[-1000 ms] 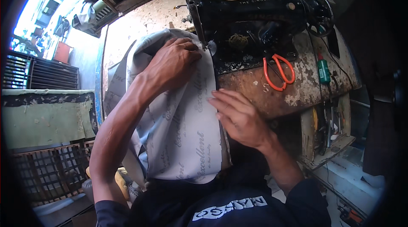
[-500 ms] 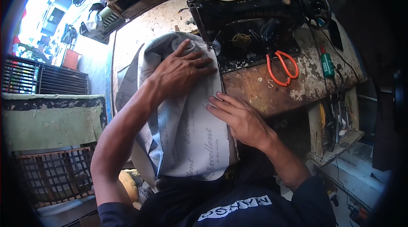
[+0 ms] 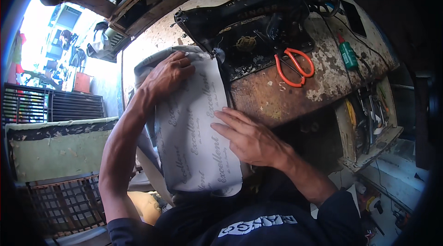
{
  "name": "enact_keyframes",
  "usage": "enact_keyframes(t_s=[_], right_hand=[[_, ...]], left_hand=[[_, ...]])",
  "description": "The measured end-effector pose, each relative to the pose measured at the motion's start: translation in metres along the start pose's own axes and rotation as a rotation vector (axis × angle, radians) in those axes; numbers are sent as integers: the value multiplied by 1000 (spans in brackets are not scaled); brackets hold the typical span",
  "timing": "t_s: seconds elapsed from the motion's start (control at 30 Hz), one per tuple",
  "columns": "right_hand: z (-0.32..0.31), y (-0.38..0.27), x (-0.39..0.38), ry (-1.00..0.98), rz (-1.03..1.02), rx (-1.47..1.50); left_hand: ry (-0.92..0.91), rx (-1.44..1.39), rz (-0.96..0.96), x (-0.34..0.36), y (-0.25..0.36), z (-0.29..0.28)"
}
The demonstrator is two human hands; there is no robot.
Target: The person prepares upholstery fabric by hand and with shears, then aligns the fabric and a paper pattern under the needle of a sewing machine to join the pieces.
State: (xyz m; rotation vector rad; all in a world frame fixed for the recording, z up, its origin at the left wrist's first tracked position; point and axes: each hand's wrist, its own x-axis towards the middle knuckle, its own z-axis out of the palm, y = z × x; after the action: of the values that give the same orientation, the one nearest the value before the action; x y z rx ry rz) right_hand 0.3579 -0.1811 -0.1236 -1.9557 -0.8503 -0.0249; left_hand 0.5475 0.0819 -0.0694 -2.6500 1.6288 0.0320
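A pale grey sheet of material [image 3: 191, 130] with dark printed lettering stretches from the sewing machine [image 3: 249, 24] down to my lap. Its far right corner lies beside the machine's needle area. My left hand [image 3: 168, 75] is on the far left part of the sheet, fingers curled and closed on a fold there. Along the right edge, my right hand [image 3: 254, 140] rests with its fingers stretched out flat on the sheet. The black machine stands beyond my hands on a worn wooden table [image 3: 263, 96].
Orange-handled scissors [image 3: 295, 68] lie against the machine base, right of the needle. Farther right are a green bottle [image 3: 347, 54] with a red cap and a dark phone-like slab [image 3: 353, 17]. A drawer of tools [image 3: 369, 124] juts out below. A green padded panel [image 3: 60, 149] stands left.
My left hand has drawn back from the needle toward the left, its fingers now curled. The sheet lies flatter, with its left part folded under. The view has shifted slightly.
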Motion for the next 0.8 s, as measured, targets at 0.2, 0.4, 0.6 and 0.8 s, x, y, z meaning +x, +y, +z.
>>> enact_keyframes(t_s=[0.2,0.4,0.6,0.8], right_hand=[[17,-11,-6,84,39,-100],[24,-21,-10,168,142,-111],[32,-48,-17,402,507,163],[13,-39,-25,249,603,265]], left_hand=[[-89,66,-196,13,19,-5],[-101,165,-162,15,32,2],[-78,79,-191,8,45,18],[31,62,-261,11,58,29]])
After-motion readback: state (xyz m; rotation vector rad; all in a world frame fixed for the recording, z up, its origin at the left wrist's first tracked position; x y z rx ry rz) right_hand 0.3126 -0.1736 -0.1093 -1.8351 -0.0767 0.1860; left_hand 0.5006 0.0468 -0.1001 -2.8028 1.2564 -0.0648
